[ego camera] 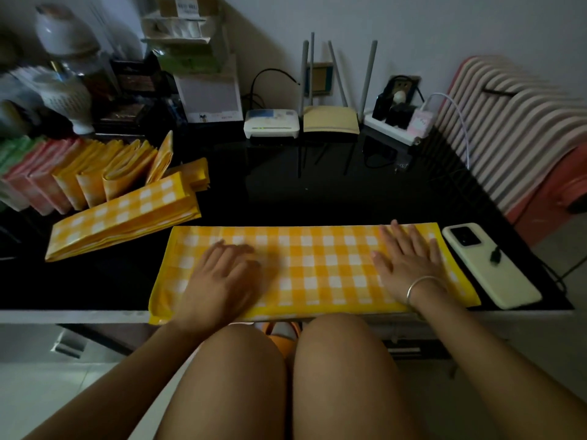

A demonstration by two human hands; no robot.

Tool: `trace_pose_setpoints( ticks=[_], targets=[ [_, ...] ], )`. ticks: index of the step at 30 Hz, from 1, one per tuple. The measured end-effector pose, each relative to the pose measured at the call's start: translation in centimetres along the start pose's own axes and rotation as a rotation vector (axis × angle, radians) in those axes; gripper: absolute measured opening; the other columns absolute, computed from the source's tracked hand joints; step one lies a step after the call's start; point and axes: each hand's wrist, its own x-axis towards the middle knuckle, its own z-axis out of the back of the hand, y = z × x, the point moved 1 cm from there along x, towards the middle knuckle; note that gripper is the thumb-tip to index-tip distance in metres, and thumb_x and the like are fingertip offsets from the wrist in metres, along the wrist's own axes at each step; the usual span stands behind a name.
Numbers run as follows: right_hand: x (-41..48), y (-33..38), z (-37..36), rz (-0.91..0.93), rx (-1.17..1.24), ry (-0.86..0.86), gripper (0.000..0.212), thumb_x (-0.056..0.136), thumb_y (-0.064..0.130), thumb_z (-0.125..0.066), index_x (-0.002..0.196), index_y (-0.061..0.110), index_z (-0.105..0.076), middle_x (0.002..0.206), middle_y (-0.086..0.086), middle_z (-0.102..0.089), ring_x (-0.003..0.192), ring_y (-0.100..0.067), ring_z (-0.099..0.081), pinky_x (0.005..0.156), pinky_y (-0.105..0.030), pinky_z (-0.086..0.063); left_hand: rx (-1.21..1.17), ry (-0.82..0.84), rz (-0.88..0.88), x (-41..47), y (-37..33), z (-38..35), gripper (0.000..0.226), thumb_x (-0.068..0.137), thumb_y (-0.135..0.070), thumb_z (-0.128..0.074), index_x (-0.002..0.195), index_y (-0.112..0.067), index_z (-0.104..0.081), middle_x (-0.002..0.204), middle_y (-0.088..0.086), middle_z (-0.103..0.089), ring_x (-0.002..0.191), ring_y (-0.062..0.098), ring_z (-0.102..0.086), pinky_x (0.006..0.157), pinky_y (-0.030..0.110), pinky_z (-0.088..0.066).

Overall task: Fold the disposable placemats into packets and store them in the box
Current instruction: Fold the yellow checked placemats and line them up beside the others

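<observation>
Dim home room. A black counter (317, 198) against the wall carries a wifi router (331, 123), a modem (271, 123) and a power strip (390, 130) with chargers. Household boxes (190, 36) are stacked behind.

You have 1 yellow checked placemat (317, 265) on the bench (317, 198), 1 long folded stack (124, 217), 1 phone (486, 265), 1 power strip (390, 131), 1 white router (271, 123) and 1 yellow router (330, 123) with 4 antennas (368, 74). The upright packets (95, 179) overlap too much to count.

Dim room, wide-angle bending at edges, left side blurred, dark.
</observation>
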Motion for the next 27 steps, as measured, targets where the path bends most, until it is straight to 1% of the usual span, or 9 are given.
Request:
trace_pose_setpoints(
  ticks=[3, 7, 11, 13, 16, 19, 21, 23, 27],
  targets=[
    [-0.1, 0.2, 0.2, -0.013, 0.004, 0.005, 0.063, 0.095, 0.060, -0.008, 0.149, 0.039, 0.014, 0.158, 0.012, 0.020, 0.145, -0.017, 0.020, 0.117, -0.050, 0.009, 0.049, 0.079, -0.189, -1.6, -0.5, 0.6, 0.031, 0.094, -0.039, -0.053, 0.110, -0.016, -0.066, 0.117, 0.007, -0.062, 0.104, 0.029, -0.058, 0.088, 0.037, -0.044],
    [0.0, 0.3, 0.4, -0.018, 0.025, 0.025, 0.064, 0.095, 0.060, -0.014, 0.150, 0.039, 0.010, 0.158, 0.012, 0.017, 0.145, -0.016, 0.019, 0.117, -0.050, 0.008, 0.077, 0.144, -0.198, -3.2, -0.1, 0.7, 0.041, 0.095, -0.046, -0.050, 0.114, -0.015, -0.069, 0.122, 0.005, -0.066, 0.111, 0.025, -0.063, 0.078, 0.034, -0.057],
    [0.7, -0.5, 2.2, -0.005, 0.325, 0.005, 0.070, 0.091, 0.049, -0.053, 0.151, 0.036, -0.018, 0.160, 0.008, -0.009, 0.147, -0.017, 0.001, 0.118, -0.042, 0.001, 0.094, 0.102, -0.250, -3.6, -0.6, 0.9, 0.049, 0.104, -0.040, -0.035, 0.112, -0.011, -0.073, 0.125, 0.008, -0.067, 0.114, 0.026, -0.065, 0.085, 0.037, -0.058],
    [0.5, -0.7, 2.8, 0.037, 0.418, -0.079, 0.068, 0.086, 0.042, -0.062, 0.146, 0.036, -0.031, 0.158, 0.004, -0.022, 0.147, -0.021, -0.008, 0.117, -0.044, -0.008, 0.114, 0.095, -0.278, -3.6, -0.8, 1.1, 0.052, 0.105, -0.039, -0.030, 0.111, -0.011, -0.074, 0.123, 0.009, -0.067, 0.112, 0.027, -0.066, 0.087, 0.037, -0.055],
    [-1.5, 0.7, 3.0, 0.385, 0.351, -0.205, 0.055, 0.080, 0.053, -0.049, 0.134, 0.042, -0.046, 0.151, 0.004, -0.037, 0.143, -0.026, -0.022, 0.111, -0.056, -0.022, 0.127, 0.104, -0.274, -3.5, -0.9, 1.2, 0.042, 0.100, -0.037, -0.042, 0.111, -0.011, -0.074, 0.123, 0.010, -0.067, 0.112, 0.026, -0.066, 0.090, 0.040, -0.056],
    [-4.0, 1.9, 1.6, 0.771, 0.095, -0.265, 0.047, 0.082, 0.042, -0.050, 0.129, 0.041, -0.050, 0.140, 0.000, -0.052, 0.131, -0.029, -0.042, 0.102, -0.050, -0.040, 0.139, 0.096, -0.263, -3.5, -1.4, 1.1, 0.035, 0.092, -0.032, -0.053, 0.108, -0.011, -0.075, 0.119, 0.009, -0.069, 0.109, 0.025, -0.067, 0.089, 0.041, -0.057],
    [-5.6, 1.8, 0.5, 0.818, 0.006, -0.194, 0.054, 0.082, 0.042, -0.046, 0.136, 0.043, -0.040, 0.143, 0.005, -0.048, 0.131, -0.025, -0.044, 0.095, -0.046, -0.046, 0.126, 0.077, -0.255, -3.5, -1.8, 1.5, 0.030, 0.088, -0.030, -0.056, 0.101, -0.012, -0.077, 0.114, 0.007, -0.071, 0.104, 0.024, -0.069, 0.081, 0.036, -0.058],
    [-6.8, 1.4, -0.1, 0.778, 0.023, -0.171, 0.057, 0.082, 0.047, -0.041, 0.139, 0.038, -0.040, 0.146, 0.006, -0.045, 0.133, -0.022, -0.040, 0.092, -0.044, -0.047, 0.108, 0.065, -0.243, -3.5, -2.1, 2.0, 0.024, 0.086, -0.030, -0.060, 0.094, -0.014, -0.077, 0.109, 0.003, -0.072, 0.099, 0.022, -0.067, 0.071, 0.031, -0.056],
    [-7.8, 1.7, 0.3, 0.744, 0.022, -0.141, 0.060, 0.084, 0.049, -0.039, 0.140, 0.029, -0.043, 0.147, 0.002, -0.044, 0.134, -0.027, -0.041, 0.097, -0.047, -0.045, 0.080, 0.073, -0.206, -3.5, -2.2, 1.9, 0.016, 0.082, -0.029, -0.067, 0.089, -0.017, -0.074, 0.105, -0.001, -0.070, 0.089, 0.021, -0.066, 0.060, 0.031, -0.053]
  ],
)
